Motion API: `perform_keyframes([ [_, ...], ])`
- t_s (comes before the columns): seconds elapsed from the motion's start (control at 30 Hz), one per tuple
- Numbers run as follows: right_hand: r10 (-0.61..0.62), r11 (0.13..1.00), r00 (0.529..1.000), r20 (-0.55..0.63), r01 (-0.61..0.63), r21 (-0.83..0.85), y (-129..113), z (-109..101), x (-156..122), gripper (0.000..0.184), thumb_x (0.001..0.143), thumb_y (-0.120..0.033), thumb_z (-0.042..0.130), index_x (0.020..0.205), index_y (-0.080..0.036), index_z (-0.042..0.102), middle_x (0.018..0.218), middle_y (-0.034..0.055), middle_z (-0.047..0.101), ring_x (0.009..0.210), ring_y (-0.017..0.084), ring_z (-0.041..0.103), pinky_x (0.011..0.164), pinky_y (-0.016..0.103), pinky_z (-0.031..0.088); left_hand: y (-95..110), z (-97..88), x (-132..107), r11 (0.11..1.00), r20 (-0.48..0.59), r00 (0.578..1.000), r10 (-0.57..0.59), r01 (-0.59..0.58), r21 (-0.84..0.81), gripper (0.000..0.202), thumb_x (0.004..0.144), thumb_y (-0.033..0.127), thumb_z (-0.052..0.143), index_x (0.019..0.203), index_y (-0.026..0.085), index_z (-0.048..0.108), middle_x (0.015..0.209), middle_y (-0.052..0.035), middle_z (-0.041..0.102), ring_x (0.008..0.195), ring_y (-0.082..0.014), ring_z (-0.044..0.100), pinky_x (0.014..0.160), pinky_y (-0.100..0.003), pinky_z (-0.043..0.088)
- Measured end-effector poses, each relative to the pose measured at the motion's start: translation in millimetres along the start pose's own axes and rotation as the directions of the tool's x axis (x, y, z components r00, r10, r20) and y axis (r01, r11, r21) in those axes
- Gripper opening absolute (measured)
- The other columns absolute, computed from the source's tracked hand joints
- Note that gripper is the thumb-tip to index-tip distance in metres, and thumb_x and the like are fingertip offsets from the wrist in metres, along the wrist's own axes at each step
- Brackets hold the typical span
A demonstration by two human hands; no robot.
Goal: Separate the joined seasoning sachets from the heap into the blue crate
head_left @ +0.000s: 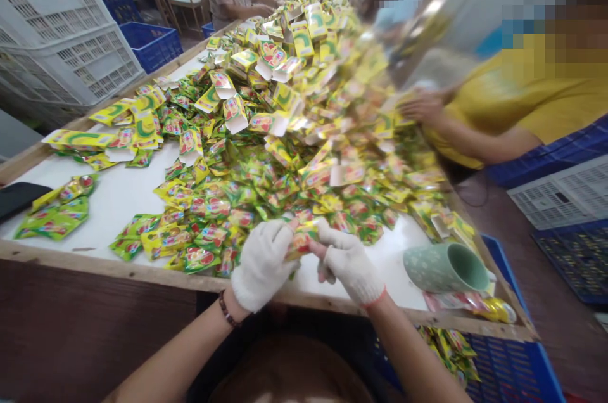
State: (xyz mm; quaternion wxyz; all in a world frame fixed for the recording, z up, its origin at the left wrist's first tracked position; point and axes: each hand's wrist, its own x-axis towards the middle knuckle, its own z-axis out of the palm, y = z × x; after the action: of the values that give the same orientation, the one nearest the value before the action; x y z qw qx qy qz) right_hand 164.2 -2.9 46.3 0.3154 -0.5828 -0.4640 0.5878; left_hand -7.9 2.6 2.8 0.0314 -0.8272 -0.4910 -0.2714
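Both my hands wear white knit gloves and meet just above the table's near edge. My left hand [263,263] and my right hand [349,262] are both closed on a small stack of yellow-green candy packets [302,239] held between them. Right behind my hands lies a big heap of the same packets [266,156], mixed with small yellow cardboard boxes [235,113] with open white flaps. A separate little group of packets [57,213] lies at the left on the white table [109,197].
A green mug [444,267] lies on its side at the table's right corner. A dark phone [19,197] sits at the left edge. A blue crate [503,358] with packets stands below right. White crates [57,29] are stacked left. Other people work along the far and right sides.
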Motion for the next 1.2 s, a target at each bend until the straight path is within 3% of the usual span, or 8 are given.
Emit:
perform_keyframes([
  [0.13,0.002,1.0,0.991,-0.137,0.001,0.021,-6.0,-6.0,-2.6,0.029,0.07,-0.038,0.064,0.088,-0.016,0.063,0.04,-0.0045,0.054,0.033,0.008,0.046,0.034,0.017,0.032,0.0,0.2,1.1,1.0,0.038,0.999,-0.016,0.015,0.019,0.06,0.074,0.027,0.066,0.13,0.014,0.046,0.105,-0.0129,0.058,0.094,-0.0285,0.055,0.082,-0.042,0.049],
  [0.37,0.036,0.997,0.961,0.275,-0.053,0.054,-7.4,-7.5,-16.0,0.033,0.073,-0.049,0.064,0.076,-0.017,0.056,0.039,-0.0063,0.049,0.032,0.009,0.048,0.031,0.016,0.025,-10.1,-0.4,-1.2,0.99,0.037,0.992,0.119,-0.116,-0.079,0.055,0.074,0.025,0.065,0.127,0.019,0.05,0.106,-0.0109,0.059,0.097,-0.0269,0.056,0.085,-0.041,0.048],
  [0.57,0.098,0.981,0.957,0.275,-0.047,-0.186,-0.4,-7.4,-8.8,0.027,0.082,-0.042,0.054,0.067,-0.019,0.049,0.039,-0.0064,0.05,0.033,0.007,0.045,0.036,0.017,0.032,3.2,-1.6,-3.9,0.961,0.08,0.997,0.018,0.005,-0.277,0.055,0.075,0.034,0.067,0.125,0.016,0.051,0.109,-0.0124,0.061,0.1,-0.0282,0.057,0.088,-0.042,0.047],
  [0.67,0.052,0.965,0.967,0.25,0.016,-0.263,2.3,-10.4,-3.0,0.015,0.08,-0.034,0.058,0.077,-0.019,0.053,0.045,-0.0088,0.049,0.035,0.007,0.049,0.036,0.017,0.035,9.7,-9.1,2.1,0.826,0.328,0.936,-0.128,0.284,-0.488,0.044,0.075,0.042,0.067,0.112,0.018,0.058,0.099,-0.0072,0.064,0.092,-0.0238,0.06,0.083,-0.036,0.048],
  [0.8,-0.12,0.988,0.992,0.046,0.124,-0.092,-3.4,-14.6,-4.0,0.025,0.078,-0.03,0.06,0.101,-0.021,0.053,0.079,-0.0027,0.063,0.041,0.005,0.05,0.039,0.02,0.042,9.5,-10.6,13.5,0.465,0.578,0.79,-0.203,0.598,-0.653,0.028,0.078,0.041,0.062,0.095,0.018,0.06,0.083,-0.0008,0.064,0.074,-0.016,0.058,0.067,-0.027,0.048],
  [0.9,-0.26,0.965,0.95,-0.172,0.262,-0.012,-7.6,-22.5,-7.2,0.029,0.077,-0.036,0.064,0.099,-0.02,0.054,0.095,0.0032,0.063,0.049,0.007,0.052,0.044,0.022,0.046,10.6,-4.4,14.2,0.187,0.608,0.753,-0.252,0.654,-0.733,0.03,0.076,0.04,0.065,0.094,0.016,0.058,0.085,-0.0015,0.064,0.076,-0.0151,0.058,0.066,-0.025,0.047],
  [1.0,-0.283,0.959,0.939,-0.196,0.282,-0.032,-6.0,-29.8,-8.1,0.03,0.075,-0.037,0.067,0.096,-0.019,0.054,0.094,0.004,0.062,0.059,0.01,0.056,0.047,0.021,0.046,17.8,1.4,11.0,0.002,0.614,0.737,-0.283,0.64,-0.768,0.034,0.075,0.039,0.068,0.097,0.016,0.057,0.086,-0.0021,0.064,0.076,-0.0149,0.058,0.066,-0.025,0.048],
  [1.2,-0.195,0.976,0.981,0.018,0.196,-0.091,11.8,-25.9,-3.1,0.021,0.078,-0.028,0.06,0.097,-0.019,0.06,0.085,0.0028,0.066,0.066,0.013,0.056,0.05,0.021,0.046,30.8,10.1,9.8,0.081,0.566,0.789,-0.239,0.597,-0.798,0.03,0.081,0.036,0.062,0.103,0.016,0.058,0.099,-0.0061,0.065,0.089,-0.018,0.061,0.076,-0.029,0.052],
])
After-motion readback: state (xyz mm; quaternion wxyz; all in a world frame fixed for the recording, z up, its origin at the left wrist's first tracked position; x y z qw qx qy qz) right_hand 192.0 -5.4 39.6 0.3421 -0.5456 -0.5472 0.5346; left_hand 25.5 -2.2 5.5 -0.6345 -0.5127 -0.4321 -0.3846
